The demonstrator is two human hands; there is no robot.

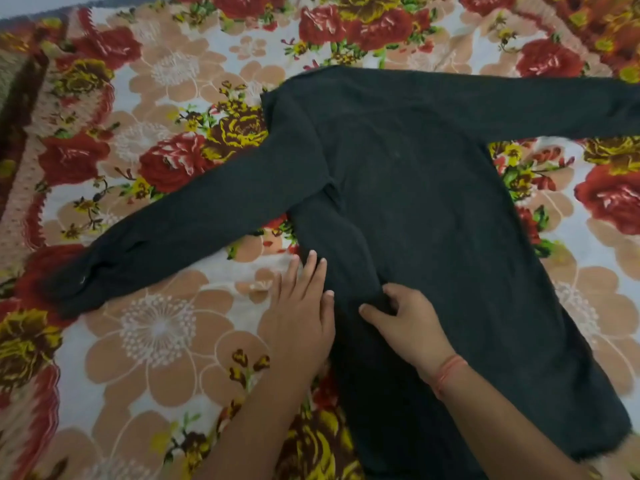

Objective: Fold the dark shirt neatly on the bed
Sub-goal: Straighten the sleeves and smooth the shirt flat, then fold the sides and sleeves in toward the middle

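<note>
The dark long-sleeved shirt (pixel 426 209) lies spread flat on the bed, collar at the far side, hem near me. One sleeve stretches out to the lower left, the other to the upper right edge of view. My left hand (pixel 304 313) rests flat, fingers together, at the shirt's left side edge, partly on the bedcover. My right hand (pixel 405 323) sits on the shirt's body just right of it, thumb and fingers pinching a small fold of the dark fabric. A pink thread band circles my right wrist.
A floral bedcover (pixel 162 327) with red, yellow and peach flowers lies under everything. Its patterned border and the bed's edge run down the far left side. A strip of grey floor shows at the top left corner.
</note>
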